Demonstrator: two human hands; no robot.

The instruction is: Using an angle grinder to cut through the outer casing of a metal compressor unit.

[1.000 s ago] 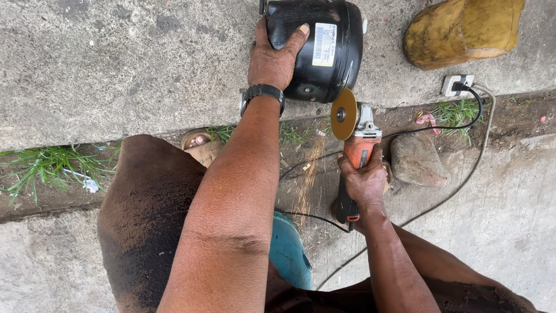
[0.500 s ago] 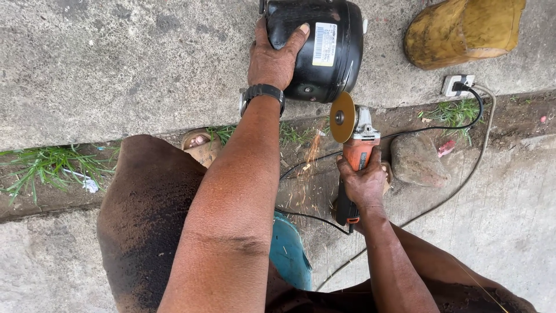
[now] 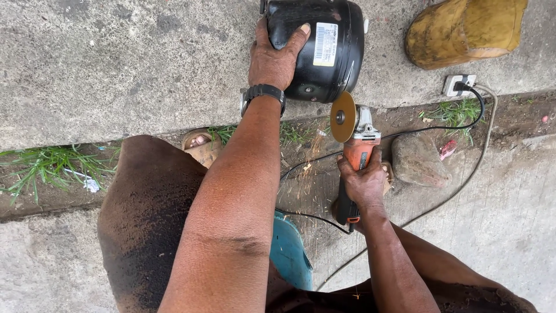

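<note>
My left hand (image 3: 275, 57) presses down on a black, rounded metal compressor shell (image 3: 324, 46) lying on concrete at the top centre; a dark watch sits on that wrist. My right hand (image 3: 364, 182) grips the body of an orange and black angle grinder (image 3: 353, 156). Its disc (image 3: 343, 116) touches the lower edge of the black shell, and sparks fall down and to the left. The grinder's black cord (image 3: 440, 124) runs right to a white socket block (image 3: 459, 84).
A yellowish-brown bag or hat (image 3: 466, 30) lies at the top right. A grey stone (image 3: 418, 160) sits beside the grinder in a dirt gap with grass (image 3: 49, 165). My knee (image 3: 153, 214) and a sandalled foot (image 3: 200, 145) are at left, a blue stool (image 3: 289, 255) beneath me.
The hands, grinder and shell hold almost the same positions. The spray of sparks below the disc shifts from frame to frame.
</note>
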